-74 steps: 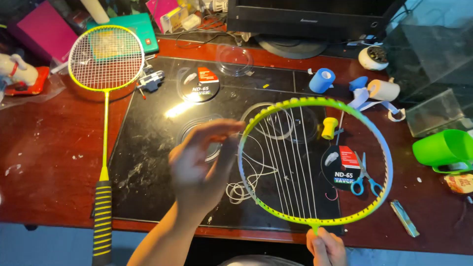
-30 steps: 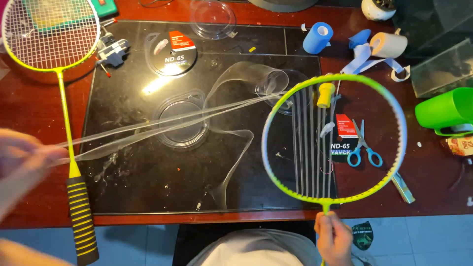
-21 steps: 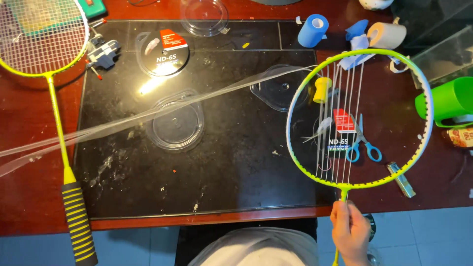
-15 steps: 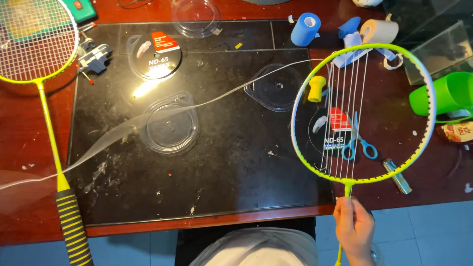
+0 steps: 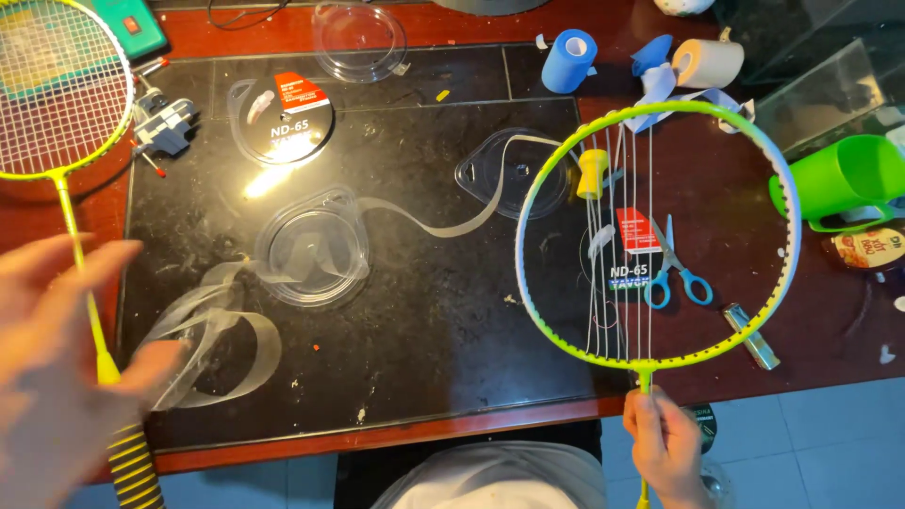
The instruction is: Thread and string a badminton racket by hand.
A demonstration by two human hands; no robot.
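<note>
**Stringing slack and snag hazards at the desk edge**

Nearest, at the desk's front edge: right hand (image 5: 663, 448) clenched around the thin shaft of the part-strung racket (image 5: 603, 356), just below the hoop. Hoop held above the desk (image 5: 830, 339), tilted a little, with only a few upright strings (image 5: 622, 245) in place, bunched left of centre.

Lower left: left hand (image 5: 57, 368), heavily blurred, fingers spread; no telling whether pinching the loose string (image 5: 217, 330) or free of it. Loose string smeared into pale loops on the black mat (image 5: 424, 311) just beside that hand, then trailing over a clear plastic lid (image 5: 311, 247) and across toward the hoop's upper left rim.

Likely trouble, as a judgement:
- Tangling or kinking of the looped slack if drawn tight while heaped on itself.
- Catching on the clear plastic lid, or on the grip (image 5: 132, 467) of the finished racket (image 5: 57, 94) lying touching the left hand's outline, with either dragged along the mat.
- Uneven or crossed uprights, given a one-handed hold so far down the shaft and a hoop free to twist.
- Fouling under the hoop: blue scissors (image 5: 674, 273), black string reel (image 5: 627, 273) and yellow tool (image 5: 592, 172) close beneath the strings.

Farther back: small clamp (image 5: 162, 127), second string reel (image 5: 283, 118), blue tape roll (image 5: 568, 47), beige roll (image 5: 707, 61) and green mug (image 5: 844, 179), all well apart from the slack.
</note>
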